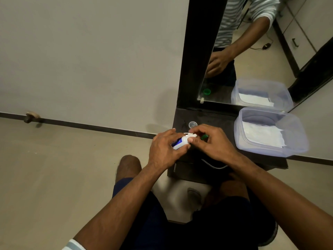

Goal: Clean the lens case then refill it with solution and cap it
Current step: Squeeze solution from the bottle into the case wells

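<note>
My left hand (164, 149) grips a small white solution bottle with a blue label (179, 142), tilted over the dark dresser top (225, 121). My right hand (210, 141) pinches the bottle's white cap end (191, 135) with thumb and fingers. A green lens-case cap (205, 136) peeks out from under my right fingers. A clear round cap (192, 124) lies on the dresser just behind my hands. The lens case body itself is hidden under my hands.
A translucent plastic box (295, 134) holding white tissue stands on the dresser to the right. A dark-framed mirror (252, 51) rises behind. The dresser's drawer handle (214, 166) sits below my right wrist. Tiled floor (63, 168) lies to the left.
</note>
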